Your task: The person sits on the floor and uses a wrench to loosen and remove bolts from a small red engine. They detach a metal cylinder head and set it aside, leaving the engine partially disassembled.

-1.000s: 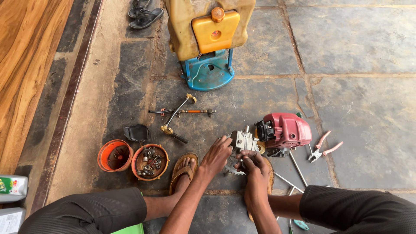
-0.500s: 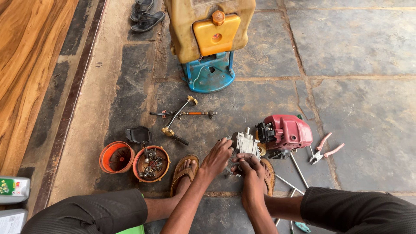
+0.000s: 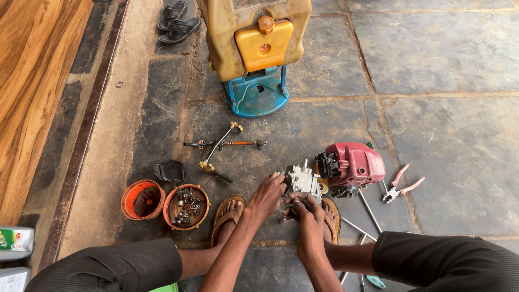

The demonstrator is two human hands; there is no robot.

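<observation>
So we're squatting on the stone slab floor (image 3: 443, 65), and going biggest first there's the yellow tank (image 3: 238, 38) sitting on its blue base (image 3: 254, 97) at the top of the view, with a pair of dark sandals (image 3: 175, 22) off to its left. Closer in is the small red engine (image 3: 354, 165) lying on the floor, and right against its left end is the grey metal engine block (image 3: 301, 181) we've got in hand – low on the floor, just in front of our feet. Our left hand (image 3: 266, 196) is curled around the block's left side, fingers wrapped on it, and our right hand (image 3: 305, 208) is closed in under its near edge, pinching at something small we can't make out. That block looks like cast metal, so we'd guess stiff, fairly heavy for its size, probably greasy – best gripped by the flat sides of the body, not the thin studs poking out the top. Off to the left sit two orange bowls, one empty (image 3: 141, 199) and one full of bolts and small parts (image 3: 186, 206), with a brass-tipped hose fitting (image 3: 219, 148) above them. Pink-handled pliers (image 3: 401, 186) lie right of the engine, well apart from our hands.
</observation>
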